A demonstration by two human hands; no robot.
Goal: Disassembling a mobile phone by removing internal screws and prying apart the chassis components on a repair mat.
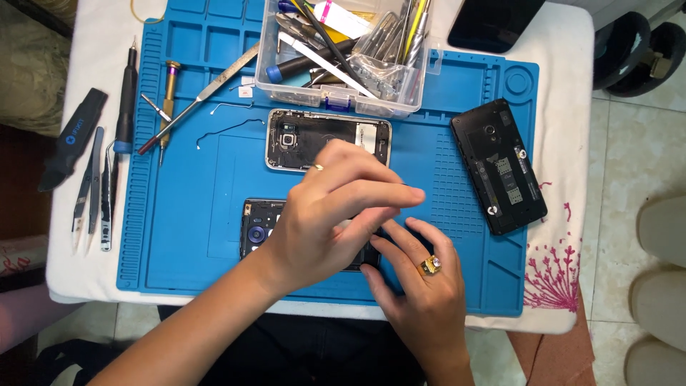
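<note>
Your hands meet over the open phone point(259, 230), which lies flat near the front edge of the blue mat point(179, 214) so both hands can rest on it. Your left hand point(336, 214) arches across its middle, fingers curled and drawn together toward the right end of the phone; whether they pinch anything there you cannot tell, since the fingers hide the spot. Your right hand point(421, 286), with a ring point(430, 265), lies at the phone's right end, fingertips pressed down on it, apparently to steady it.

Just behind the phone on the mat sits a silver frame point(286, 136), inner side up. To the phone's right, well apart, a black phone point(500, 168) lies tilted with its back cover off. Behind the silver frame a clear box point(421, 78) holds a loose heap of tools: tweezers, thin pry sticks, a blue-capped driver, small bags of parts.

Left of the phone, across the mat's edge, lie a brass driver point(167, 107), a flat steel spudger point(207, 91) and fine wires point(225, 130). Farther left, on the white cloth of the desk point(572, 64), are tweezers point(91, 189) and a black pry tool point(71, 139).
</note>
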